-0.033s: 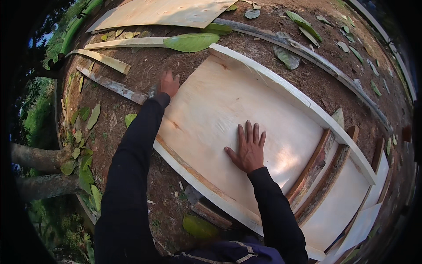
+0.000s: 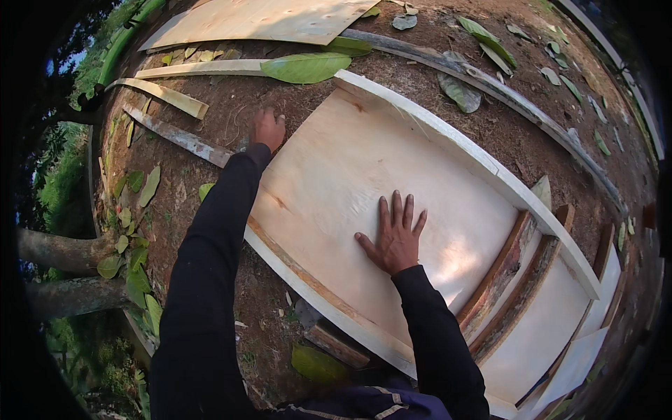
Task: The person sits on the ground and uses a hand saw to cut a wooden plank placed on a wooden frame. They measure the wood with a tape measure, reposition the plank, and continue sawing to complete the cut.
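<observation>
My right hand (image 2: 397, 241) lies flat with its fingers spread on a pale plywood panel (image 2: 336, 150). Nothing is in that hand. Just past the panel's left end, low over the soil, is my left hand (image 2: 269, 129). Its fingers are partly hidden and blurred, so whether they hold anything is unclear. A white-faced wooden rail (image 2: 455, 150) runs along the panel's far side, and another rail (image 2: 318, 308) along its near side. Two rough-edged wooden crosspieces, one brown crosspiece (image 2: 498, 264) and a second crosspiece (image 2: 521, 294), cross the right part of the frame.
Thin wood strips, among them a weathered strip (image 2: 175, 140), lie on the soil at left. A plywood sheet (image 2: 266, 24) lies at the back. Behind the frame stretches a long grey pole (image 2: 518, 98). Large leaves (image 2: 304, 68) are scattered about; tree trunks (image 2: 66, 252) stand at left.
</observation>
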Demonstrator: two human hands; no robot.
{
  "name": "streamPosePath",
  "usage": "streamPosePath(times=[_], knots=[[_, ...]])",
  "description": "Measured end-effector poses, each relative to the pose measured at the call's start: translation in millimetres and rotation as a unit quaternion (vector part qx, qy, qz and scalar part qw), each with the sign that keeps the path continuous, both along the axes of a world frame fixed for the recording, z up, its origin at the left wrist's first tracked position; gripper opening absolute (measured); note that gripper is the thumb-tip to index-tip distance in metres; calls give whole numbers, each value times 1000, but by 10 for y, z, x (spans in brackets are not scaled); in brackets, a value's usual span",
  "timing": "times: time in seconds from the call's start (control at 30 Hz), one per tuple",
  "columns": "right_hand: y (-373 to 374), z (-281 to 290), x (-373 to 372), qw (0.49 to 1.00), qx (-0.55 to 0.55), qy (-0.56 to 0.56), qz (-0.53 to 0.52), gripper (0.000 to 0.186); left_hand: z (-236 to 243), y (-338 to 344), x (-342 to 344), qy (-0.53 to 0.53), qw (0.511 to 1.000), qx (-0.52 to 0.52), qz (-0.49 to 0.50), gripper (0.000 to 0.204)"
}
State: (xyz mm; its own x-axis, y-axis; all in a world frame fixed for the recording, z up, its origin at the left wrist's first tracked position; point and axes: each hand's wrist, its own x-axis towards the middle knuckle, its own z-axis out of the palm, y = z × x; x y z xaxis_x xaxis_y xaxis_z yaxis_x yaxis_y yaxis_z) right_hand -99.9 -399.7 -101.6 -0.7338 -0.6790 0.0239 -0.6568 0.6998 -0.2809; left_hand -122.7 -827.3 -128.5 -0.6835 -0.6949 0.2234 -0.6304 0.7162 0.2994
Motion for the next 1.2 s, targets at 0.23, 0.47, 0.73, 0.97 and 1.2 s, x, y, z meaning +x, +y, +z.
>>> streamPosePath(times=[0.23,0.47,0.73,0.97,1.2], knots=[[-208,-8,-49,999,6,-47,-13,88,-23,-1139,-878,170,937,233,199,66],[-186,-21,-173,996,24,-72,-35,86,562,-647,-2031,446,694,553,117,62],[-228,-44,-110,996,17,-87,-19,88,142,-1631,-1860,404,840,326,157,26],[-222,-74,-159,995,11,-96,-34,85,-225,-1801,-1558,-63,995,-20,73,83],[-206,-111,-161,995,-1,-97,-38,84,-281,-2038,-1649,-243,955,-153,-70,63]])
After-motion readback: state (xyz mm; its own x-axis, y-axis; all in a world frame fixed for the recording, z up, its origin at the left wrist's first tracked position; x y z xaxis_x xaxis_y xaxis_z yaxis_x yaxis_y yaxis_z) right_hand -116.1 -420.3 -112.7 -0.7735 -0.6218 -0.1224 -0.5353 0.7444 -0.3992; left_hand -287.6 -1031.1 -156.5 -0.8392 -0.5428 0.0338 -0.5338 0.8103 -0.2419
